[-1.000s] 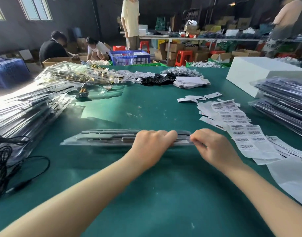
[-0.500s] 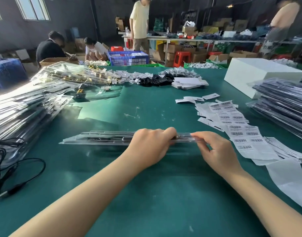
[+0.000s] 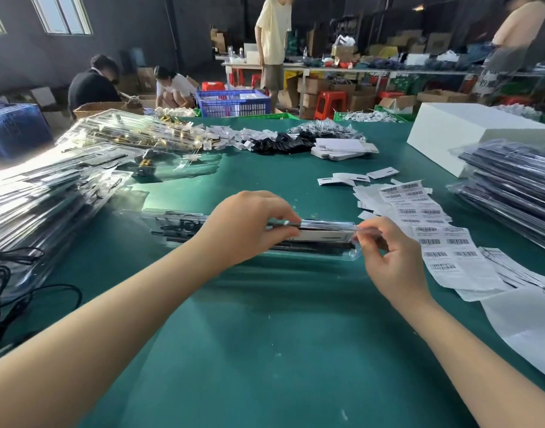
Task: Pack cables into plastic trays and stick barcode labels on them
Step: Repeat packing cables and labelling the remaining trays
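A long clear plastic tray [image 3: 320, 239], closed over a black cable, lies lengthwise across the green table [image 3: 265, 335] just in front of the person, at the centre of the view. A white card insert is visible through the clear shell near its right end. The left hand [image 3: 246, 227] sits over the middle of the tray, fingers curled down over the top edge and thumb beneath, gripping it. The right hand [image 3: 391, 257] is at the tray's right end; thumb and forefinger pinch the clear flange at that end, the remaining fingers loosely curled below.

Just right of the right hand, a sheet of barcode labels [image 3: 434, 236] trails across the table, with blank white backing paper [image 3: 524, 329] running on toward the near right edge. Small white card pieces [image 3: 342, 179] lie beyond the labels. At far right is a stack of packed trays [image 3: 512, 193], and behind it a white box [image 3: 475, 134]. At left, a large heap of clear trays [image 3: 42, 199] spreads over the table, with loose black cable [image 3: 5, 298] at the near left edge. Further back lie a pile of bagged black parts [image 3: 283, 143] and a stack of flat white cards [image 3: 345, 148].

Behind the table, two people crouch by a blue crate [image 3: 234, 103]; another stands at a bench.
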Available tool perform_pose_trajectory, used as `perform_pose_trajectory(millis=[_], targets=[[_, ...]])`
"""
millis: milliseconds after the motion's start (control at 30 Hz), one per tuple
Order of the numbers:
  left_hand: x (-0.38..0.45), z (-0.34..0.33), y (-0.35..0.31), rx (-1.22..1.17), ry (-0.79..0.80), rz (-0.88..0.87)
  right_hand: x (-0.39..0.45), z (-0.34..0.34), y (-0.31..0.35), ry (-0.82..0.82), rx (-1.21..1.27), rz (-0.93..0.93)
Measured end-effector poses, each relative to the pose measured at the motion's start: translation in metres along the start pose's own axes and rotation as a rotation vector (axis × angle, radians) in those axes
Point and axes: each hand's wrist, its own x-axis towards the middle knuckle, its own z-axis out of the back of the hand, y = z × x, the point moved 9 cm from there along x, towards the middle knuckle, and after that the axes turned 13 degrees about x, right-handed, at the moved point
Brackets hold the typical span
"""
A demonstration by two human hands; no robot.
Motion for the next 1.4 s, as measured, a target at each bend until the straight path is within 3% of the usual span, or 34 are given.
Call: perform_pose_trajectory(millis=[167, 300, 367, 500, 600, 800, 933, 1200, 1400], targets=[[-0.015, 0.009, -0.018, 0.145, -0.22, -0.009, -0.001, 0.0, 0.002, -0.004, -0.016, 0.012], [-0.016, 0.005, -0.03, 0.23, -0.28, 0.013, -0.001, 0.004, -0.005, -0.041, -0.008, -0.032], [-0.012, 0.003, -0.029, 0.182, -0.198, -0.034, -0.001, 0.005, -0.008, -0.017, 0.012, -0.053], [-0.008, -0.008, 0.017, 0.221, 0.181, 0.062, 0.005, 0.007, -0.009, 0.031, 0.035, -0.085], [-0.014, -0.008, 0.03, 0.187, 0.312, 0.047, 0.008, 0.007, -0.008, 0.047, 0.028, -0.087], [-0.01, -0.007, 0.017, 0.395, 0.184, 0.021, 0.008, 0.009, -0.009, 0.054, 0.029, -0.123], [-0.007, -0.018, 0.014, 0.487, 0.225, 0.023, 0.009, 0.009, -0.011, 0.052, 0.019, -0.151], [0.008, -0.032, 0.024, 0.42, 0.377, -0.008, 0.016, 0.005, -0.017, 0.087, -0.002, -0.202], [0.02, -0.027, 0.026, 0.286, 0.366, -0.065, 0.023, 0.003, -0.018, 0.109, -0.009, -0.237]])
